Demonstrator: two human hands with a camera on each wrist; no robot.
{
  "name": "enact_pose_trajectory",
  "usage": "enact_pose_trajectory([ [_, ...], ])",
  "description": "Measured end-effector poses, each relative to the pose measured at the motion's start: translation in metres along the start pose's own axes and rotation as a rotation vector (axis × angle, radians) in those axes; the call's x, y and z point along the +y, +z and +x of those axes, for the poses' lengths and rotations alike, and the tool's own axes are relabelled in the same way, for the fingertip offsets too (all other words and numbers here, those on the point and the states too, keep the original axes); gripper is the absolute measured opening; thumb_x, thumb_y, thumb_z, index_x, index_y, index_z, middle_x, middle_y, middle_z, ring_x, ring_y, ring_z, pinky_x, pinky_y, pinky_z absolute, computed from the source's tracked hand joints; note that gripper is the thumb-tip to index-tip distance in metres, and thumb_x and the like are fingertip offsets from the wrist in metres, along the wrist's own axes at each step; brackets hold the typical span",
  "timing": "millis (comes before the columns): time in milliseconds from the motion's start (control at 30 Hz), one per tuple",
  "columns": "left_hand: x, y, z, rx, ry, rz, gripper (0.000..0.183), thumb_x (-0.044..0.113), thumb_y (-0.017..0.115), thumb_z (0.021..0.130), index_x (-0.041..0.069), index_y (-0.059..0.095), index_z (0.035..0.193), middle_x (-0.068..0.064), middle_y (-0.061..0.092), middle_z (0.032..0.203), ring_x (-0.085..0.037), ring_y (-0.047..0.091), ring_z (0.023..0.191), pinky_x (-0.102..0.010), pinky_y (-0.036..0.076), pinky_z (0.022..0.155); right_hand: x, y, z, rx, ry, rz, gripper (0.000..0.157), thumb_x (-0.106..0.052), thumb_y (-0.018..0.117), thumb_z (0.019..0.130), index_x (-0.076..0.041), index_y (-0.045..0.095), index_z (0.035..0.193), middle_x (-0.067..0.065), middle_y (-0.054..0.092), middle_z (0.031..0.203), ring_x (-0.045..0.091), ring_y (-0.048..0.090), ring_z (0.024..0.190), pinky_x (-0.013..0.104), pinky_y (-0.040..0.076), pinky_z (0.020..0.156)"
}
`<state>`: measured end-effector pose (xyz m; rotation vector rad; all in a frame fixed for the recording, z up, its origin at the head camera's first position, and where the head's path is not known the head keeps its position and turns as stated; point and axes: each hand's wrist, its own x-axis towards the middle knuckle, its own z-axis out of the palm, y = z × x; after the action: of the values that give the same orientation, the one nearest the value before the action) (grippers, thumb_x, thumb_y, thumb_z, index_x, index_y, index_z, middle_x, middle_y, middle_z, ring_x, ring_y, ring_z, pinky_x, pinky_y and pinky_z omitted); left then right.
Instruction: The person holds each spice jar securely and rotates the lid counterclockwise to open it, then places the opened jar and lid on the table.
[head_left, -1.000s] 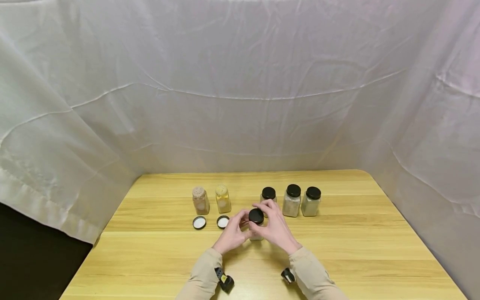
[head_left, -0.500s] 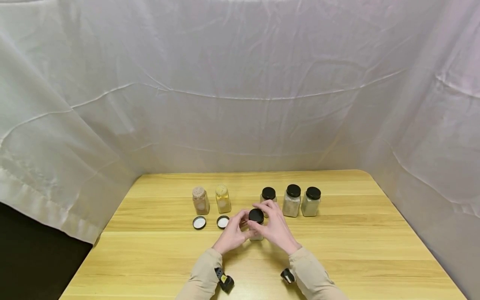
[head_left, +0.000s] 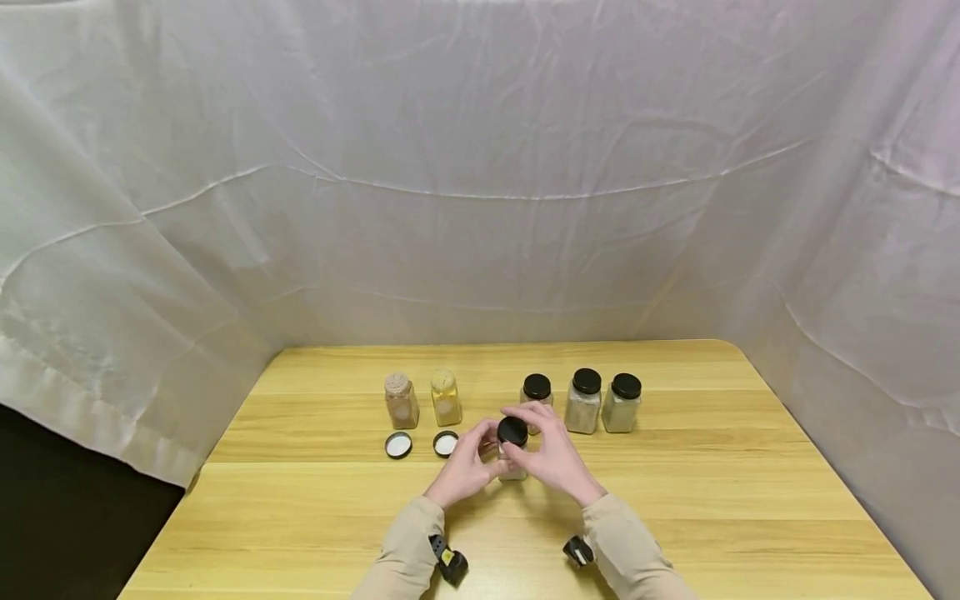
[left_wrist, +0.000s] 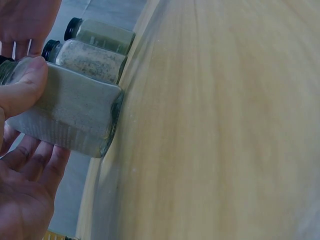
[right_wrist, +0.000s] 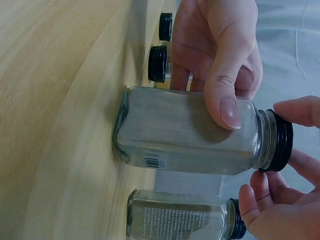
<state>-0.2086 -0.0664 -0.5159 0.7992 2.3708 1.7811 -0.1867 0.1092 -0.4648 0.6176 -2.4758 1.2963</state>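
A square glass spice jar (right_wrist: 175, 125) of greyish powder stands upright in front of me. My left hand (head_left: 460, 473) grips its body, thumb along the near side in the right wrist view. The fingers of my right hand (head_left: 553, 460) pinch the black screw lid (head_left: 512, 431), which sits on the jar's neck. In the left wrist view, the left thumb (left_wrist: 29, 85) lies across the upper part of the glass. Part of the jar's body is hidden by the hands in the head view.
Behind the right hand are three lidded jars: one partly hidden (head_left: 537, 387), one speckled (head_left: 583, 410) and one greenish (head_left: 621, 411). Left stand lidless jars of brown powder (head_left: 402, 408) and yellow powder (head_left: 447, 406), with two upturned lids (head_left: 398, 446) before them. Curtains (head_left: 480, 250) surround the wooden table (head_left: 720, 483).
My right hand's fingers and wrist have shifted slightly around the lid. The left hand and the jar stay in the same spot.
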Motion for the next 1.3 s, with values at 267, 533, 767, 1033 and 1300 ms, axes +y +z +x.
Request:
enact_pose_trajectory([
  [267, 0.007, 0.001, -0.001, 0.004, 0.009, 0.030, 0.045, -0.005, 0.074, 0.086, -0.004, 0.056, 0.127, -0.021, 0.068, 0.118, -0.032, 0.066, 0.113, -0.036, 0.053, 0.109, -0.004, 0.001, -0.001, -0.023, 0.094, -0.002, 0.053, -0.019, 0.084, 0.080, -0.006, 0.067, 0.129, 0.008, 0.058, 0.122, 0.030, 0.050, 0.122, 0.050, 0.044, 0.103],
  [533, 0.000, 0.003, 0.000, 0.016, 0.000, 0.016, 0.049, 0.003, 0.078, 0.084, -0.002, 0.056, 0.128, -0.018, 0.069, 0.116, -0.033, 0.066, 0.114, -0.042, 0.050, 0.112, -0.003, 0.001, -0.001, 0.012, 0.063, -0.033, 0.049, -0.015, 0.085, 0.080, -0.003, 0.069, 0.124, 0.007, 0.061, 0.113, 0.027, 0.052, 0.114, 0.045, 0.045, 0.098],
  [767, 0.000, 0.001, 0.000, 0.011, 0.010, 0.030, 0.048, 0.011, 0.080, 0.085, 0.001, 0.057, 0.126, -0.016, 0.070, 0.116, -0.031, 0.066, 0.115, -0.041, 0.051, 0.111, -0.001, -0.002, -0.001, 0.008, 0.006, 0.033, 0.046, -0.009, 0.081, 0.083, -0.004, 0.068, 0.127, 0.009, 0.061, 0.120, 0.028, 0.055, 0.117, 0.047, 0.046, 0.100],
  [1033, 0.001, 0.001, 0.000, 0.015, -0.011, 0.041, 0.052, 0.014, 0.081, 0.084, 0.004, 0.057, 0.130, -0.012, 0.070, 0.120, -0.027, 0.066, 0.116, -0.034, 0.052, 0.109, 0.005, -0.005, -0.004, -0.013, -0.087, 0.097, 0.041, -0.009, 0.069, 0.093, -0.008, 0.063, 0.134, 0.011, 0.056, 0.127, 0.025, 0.052, 0.119, 0.049, 0.045, 0.105],
  [1300, 0.001, 0.001, 0.001, 0.019, -0.001, 0.070, 0.051, 0.014, 0.080, 0.085, 0.001, 0.057, 0.129, -0.015, 0.069, 0.121, -0.031, 0.067, 0.114, -0.040, 0.054, 0.107, 0.012, -0.005, -0.006, 0.007, -0.134, 0.191, 0.036, 0.000, 0.059, 0.098, -0.007, 0.061, 0.133, 0.015, 0.053, 0.131, 0.008, 0.048, 0.116, 0.030, 0.049, 0.096],
])
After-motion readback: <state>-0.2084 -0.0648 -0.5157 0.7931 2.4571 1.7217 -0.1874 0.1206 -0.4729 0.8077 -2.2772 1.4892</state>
